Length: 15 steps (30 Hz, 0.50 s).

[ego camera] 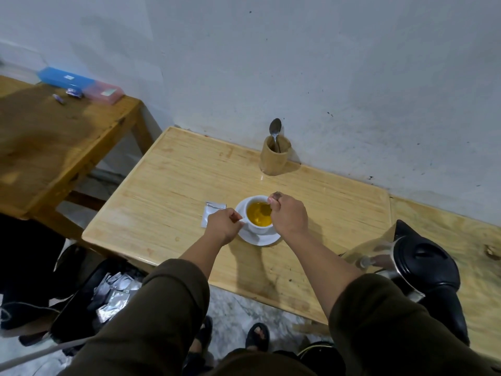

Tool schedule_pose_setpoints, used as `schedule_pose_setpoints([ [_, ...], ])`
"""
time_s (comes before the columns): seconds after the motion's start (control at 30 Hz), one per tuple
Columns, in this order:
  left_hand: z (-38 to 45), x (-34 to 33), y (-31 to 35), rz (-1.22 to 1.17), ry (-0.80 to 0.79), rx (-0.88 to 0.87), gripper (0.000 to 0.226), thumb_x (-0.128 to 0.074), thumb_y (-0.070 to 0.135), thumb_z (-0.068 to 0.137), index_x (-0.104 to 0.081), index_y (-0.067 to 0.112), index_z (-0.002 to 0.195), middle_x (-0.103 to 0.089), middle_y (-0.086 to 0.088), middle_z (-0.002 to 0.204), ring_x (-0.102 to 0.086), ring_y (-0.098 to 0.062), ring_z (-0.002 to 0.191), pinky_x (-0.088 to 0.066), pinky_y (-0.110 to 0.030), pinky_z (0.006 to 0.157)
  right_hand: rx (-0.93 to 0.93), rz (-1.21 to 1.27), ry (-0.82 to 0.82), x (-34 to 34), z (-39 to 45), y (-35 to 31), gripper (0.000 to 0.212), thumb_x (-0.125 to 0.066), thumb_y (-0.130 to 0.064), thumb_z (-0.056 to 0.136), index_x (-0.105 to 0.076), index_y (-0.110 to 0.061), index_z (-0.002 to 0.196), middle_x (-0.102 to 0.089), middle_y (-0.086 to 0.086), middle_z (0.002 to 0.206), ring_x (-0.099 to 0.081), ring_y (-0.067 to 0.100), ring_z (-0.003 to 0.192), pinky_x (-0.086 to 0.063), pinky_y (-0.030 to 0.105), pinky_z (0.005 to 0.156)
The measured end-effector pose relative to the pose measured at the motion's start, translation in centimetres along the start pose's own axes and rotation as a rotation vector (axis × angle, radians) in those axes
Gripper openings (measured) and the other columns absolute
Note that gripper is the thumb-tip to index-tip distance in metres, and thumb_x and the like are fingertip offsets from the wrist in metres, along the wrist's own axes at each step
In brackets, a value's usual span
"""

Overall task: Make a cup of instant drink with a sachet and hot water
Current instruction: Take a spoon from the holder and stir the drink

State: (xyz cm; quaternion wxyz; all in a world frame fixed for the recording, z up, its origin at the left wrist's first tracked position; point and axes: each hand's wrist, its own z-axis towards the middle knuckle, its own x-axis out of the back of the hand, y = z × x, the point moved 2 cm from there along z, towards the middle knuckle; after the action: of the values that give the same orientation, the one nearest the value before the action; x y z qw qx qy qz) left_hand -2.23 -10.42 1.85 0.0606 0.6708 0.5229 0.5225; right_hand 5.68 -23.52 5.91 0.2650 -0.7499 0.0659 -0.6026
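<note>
A white cup full of yellow liquid stands on a white saucer in the middle of the light wooden table. My right hand is closed on a spoon whose bowl is dipped in the drink. My left hand pinches the cup's handle at the cup's left side. A torn silver sachet lies flat on the table just left of the saucer, partly hidden by my left hand.
A wooden holder with a spoon stands by the wall. A black and steel kettle sits at the right. A black bin with several used sachets is below left. A second table holds plastic boxes.
</note>
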Motion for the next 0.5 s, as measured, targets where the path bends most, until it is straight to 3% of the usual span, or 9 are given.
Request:
schedule_pose_setpoints([
  [0.1,-0.05,0.02,0.09,0.008,0.003,-0.003,0.031,-0.058,0.027,0.092,-0.063,0.010,0.117,-0.066,-0.008,0.121,-0.058,-0.023,0.116,-0.041,-0.023,0.084,-0.019,0.081,-0.026,-0.18,0.00,0.22,0.031,-0.043,-0.029,0.098,-0.071,-0.016,0.103,-0.073,0.011,0.103,-0.064,0.029,0.099,-0.049,0.034,0.081],
  [0.27,0.00,-0.01,0.07,0.006,0.005,0.005,0.031,-0.058,0.027,0.091,-0.063,0.010,0.116,-0.066,-0.008,0.121,-0.058,-0.023,0.116,-0.040,-0.022,0.083,-0.014,0.132,-0.088,-0.52,0.03,0.18,0.036,-0.049,-0.032,0.095,-0.072,-0.004,0.093,-0.074,0.015,0.097,-0.066,0.031,0.094,-0.051,0.037,0.084],
  [0.4,-0.04,0.02,0.10,0.021,0.011,-0.003,0.031,-0.059,0.028,0.091,-0.063,0.009,0.115,-0.067,-0.009,0.121,-0.058,-0.023,0.117,-0.043,-0.027,0.092,-0.010,0.084,-0.061,-0.01,0.11,0.11,0.034,-0.045,-0.029,0.098,-0.064,-0.001,0.100,-0.069,0.017,0.102,-0.062,0.033,0.097,-0.048,0.038,0.081],
  [0.5,-0.04,0.07,0.10,0.026,0.012,-0.011,0.031,-0.059,0.029,0.091,-0.064,0.010,0.115,-0.067,-0.008,0.121,-0.058,-0.023,0.116,-0.045,-0.028,0.092,0.008,0.010,-0.004,0.30,0.12,0.03,0.033,-0.041,-0.027,0.099,-0.065,-0.008,0.108,-0.068,0.013,0.108,-0.061,0.031,0.101,-0.045,0.033,0.077],
])
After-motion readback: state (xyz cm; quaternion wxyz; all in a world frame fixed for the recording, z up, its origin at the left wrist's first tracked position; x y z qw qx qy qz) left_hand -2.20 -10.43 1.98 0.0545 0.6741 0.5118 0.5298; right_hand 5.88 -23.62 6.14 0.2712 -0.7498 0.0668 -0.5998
